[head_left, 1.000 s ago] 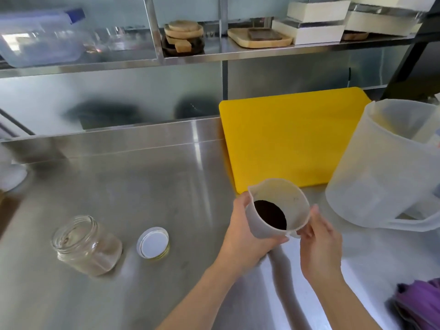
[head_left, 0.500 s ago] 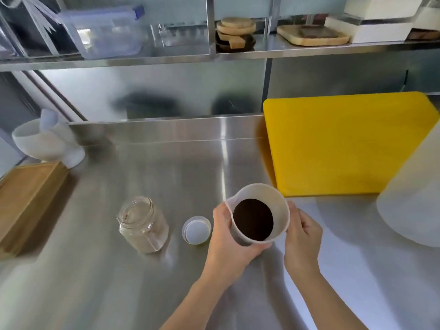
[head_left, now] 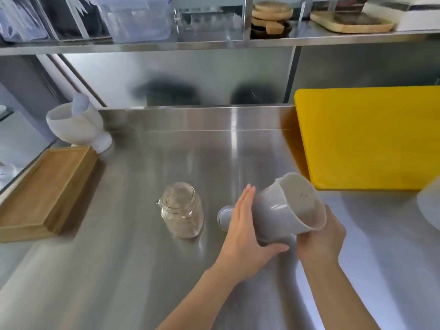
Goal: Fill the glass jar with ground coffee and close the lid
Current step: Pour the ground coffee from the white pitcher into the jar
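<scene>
An open glass jar (head_left: pixel 182 208) stands upright on the steel counter (head_left: pixel 123 270), left of my hands; its lower part looks faintly brownish. Its white lid (head_left: pixel 223 216) lies just to the right of it, half hidden behind my left hand (head_left: pixel 247 236). Both hands hold a small pale measuring cup (head_left: pixel 285 210) above the counter, right of the jar. The cup is tilted with its mouth turned up and to the right. No coffee shows through the mouth, only a few specks. My left palm presses flat on the cup's side, thumb underneath. My right hand (head_left: pixel 319 236) grips it near the lower rim.
A yellow cutting board (head_left: pixel 371 139) leans at the back right. A wooden board (head_left: pixel 45 189) and a white mortar with pestle (head_left: pixel 76 125) sit at the left. A large translucent jug (head_left: pixel 431 206) shows at the right edge. A shelf (head_left: pixel 214 44) with containers runs overhead.
The view has swung left, so jar and lid now sit nearer the middle. The cup has tipped from upright, coffee showing, to tilted, and my left hand has flattened against its side.
</scene>
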`<state>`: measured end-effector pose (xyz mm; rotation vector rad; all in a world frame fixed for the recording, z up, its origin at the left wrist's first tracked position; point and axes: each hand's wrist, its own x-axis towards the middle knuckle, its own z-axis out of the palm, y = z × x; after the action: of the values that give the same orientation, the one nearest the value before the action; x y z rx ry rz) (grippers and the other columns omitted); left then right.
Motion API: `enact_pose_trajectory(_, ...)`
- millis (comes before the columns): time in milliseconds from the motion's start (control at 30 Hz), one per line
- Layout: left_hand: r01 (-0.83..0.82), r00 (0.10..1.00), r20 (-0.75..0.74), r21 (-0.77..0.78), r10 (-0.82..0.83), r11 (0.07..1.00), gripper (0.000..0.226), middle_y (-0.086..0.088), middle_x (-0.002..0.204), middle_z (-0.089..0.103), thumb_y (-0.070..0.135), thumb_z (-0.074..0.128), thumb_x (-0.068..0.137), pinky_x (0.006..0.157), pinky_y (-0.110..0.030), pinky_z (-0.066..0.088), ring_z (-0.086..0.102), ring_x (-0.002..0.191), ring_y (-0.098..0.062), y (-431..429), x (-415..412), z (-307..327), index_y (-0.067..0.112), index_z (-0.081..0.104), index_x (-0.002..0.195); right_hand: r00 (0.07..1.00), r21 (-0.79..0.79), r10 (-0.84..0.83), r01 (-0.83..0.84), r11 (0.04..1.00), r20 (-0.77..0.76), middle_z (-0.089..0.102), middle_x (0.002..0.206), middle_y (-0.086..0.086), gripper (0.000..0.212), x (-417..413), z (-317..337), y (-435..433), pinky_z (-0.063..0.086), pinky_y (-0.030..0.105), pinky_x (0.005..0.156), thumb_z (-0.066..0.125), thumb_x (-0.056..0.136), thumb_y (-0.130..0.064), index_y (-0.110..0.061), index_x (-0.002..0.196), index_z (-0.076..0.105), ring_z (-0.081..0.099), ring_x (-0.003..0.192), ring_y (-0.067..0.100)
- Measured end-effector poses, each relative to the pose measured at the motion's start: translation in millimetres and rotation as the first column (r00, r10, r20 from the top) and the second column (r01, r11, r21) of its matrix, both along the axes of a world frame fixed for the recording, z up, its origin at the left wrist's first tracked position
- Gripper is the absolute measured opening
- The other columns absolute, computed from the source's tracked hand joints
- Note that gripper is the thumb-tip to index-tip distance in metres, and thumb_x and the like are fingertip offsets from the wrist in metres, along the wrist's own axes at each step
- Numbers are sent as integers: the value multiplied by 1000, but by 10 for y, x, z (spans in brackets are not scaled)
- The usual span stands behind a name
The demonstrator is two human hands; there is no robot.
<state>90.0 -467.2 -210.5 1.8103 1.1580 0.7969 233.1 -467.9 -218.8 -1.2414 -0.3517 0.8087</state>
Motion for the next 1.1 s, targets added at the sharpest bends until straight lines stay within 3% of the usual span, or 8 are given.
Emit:
enact_pose_trajectory(100, -12, 998, 55, -126, 19, 992, 114, 17, 154, 15, 32, 83, 64, 119, -33, 18, 13, 142, 0, -7, -248, -54, 42, 1, 143, 992, -5, 74, -74, 997, 103, 54, 38, -17, 57, -68, 138, 35, 41, 8, 39, 52, 87, 12, -28, 47, 61, 53, 42, 0)
enact_pose_trajectory(233, -23, 999, 36, -159, 29, 987, 111, 15, 154, 20, 35, 82, 64, 120, -34, 16, 11, 144, -3, -36, -476, -109, 44, 4, 143, 993, -24, 82, -81, 996, 89, 46, 37, -6, 60, -192, 149, 53, 34, 9, 33, 52, 87, 13, -19, 36, 52, 41, 31, 2)
enact_pose_trajectory(400, 47, 999, 21, -157, -44, 986, 106, 24, 151, 17, 39, 79, 66, 117, -27, 14, 8, 143, 4, -14, -653, -64, 47, 5, 141, 994, -42, 68, -65, 997, 90, 44, 32, -12, 57, -376, 69, 58, 37, 11, 37, 53, 86, 11, -18, 38, 51, 44, 36, 4)
enact_pose_trajectory(600, 81, 995, 74, -125, -72, 989, 95, 21, 147, 31, 37, 77, 68, 114, -26, 26, 26, 137, 5, 48, -761, 23, 34, 19, 143, 978, -35, 98, -93, 995, 182, 56, 38, -14, 59, -640, 225, 71, 45, 22, 50, 56, 90, -1, -31, 40, 65, 56, 52, 12)
enact_pose_trajectory(667, 75, 991, 118, -120, -61, 990, 91, 23, 142, 36, 33, 79, 68, 108, -16, 28, 32, 132, 7, 74, -785, 79, 34, 23, 140, 968, -19, 71, -68, 997, 242, 57, 40, -15, 54, -701, 318, 76, 43, 24, 55, 57, 91, -5, -29, 43, 66, 55, 58, 17)
enact_pose_trajectory(767, 35, 988, 149, -75, -24, 997, 81, 28, 131, 44, 28, 81, 68, 99, -6, 31, 39, 125, 9, 136, -834, 165, 45, 29, 128, 928, 1, 40, -44, 999, 370, 56, 39, -16, 49, -776, 483, 112, 41, 23, 54, 58, 92, -10, -26, 45, 62, 54, 52, 8)
enact_pose_trajectory(900, 8, 983, 184, -28, -3, 1000, 80, 24, 130, 46, 29, 81, 67, 104, -17, 34, 40, 126, 4, 244, -928, 234, 42, 31, 129, 865, 25, 49, -72, 997, 499, 52, 37, -18, 53, -859, 644, 228, 34, 20, 48, 57, 92, -10, -26, 42, 55, 50, 40, -2)
enact_pose_trajectory(1100, -70, 986, 152, 16, 67, 997, 76, 29, 133, 37, 34, 78, 70, 99, -7, 29, 31, 125, 13, 410, -1262, 310, 53, 27, 124, 734, -10, 76, -95, 995, 675, 53, 41, -21, 46, -972, 770, 419, 35, 15, 41, 53, 94, -15, -20, 49, 50, 50, 47, 4)
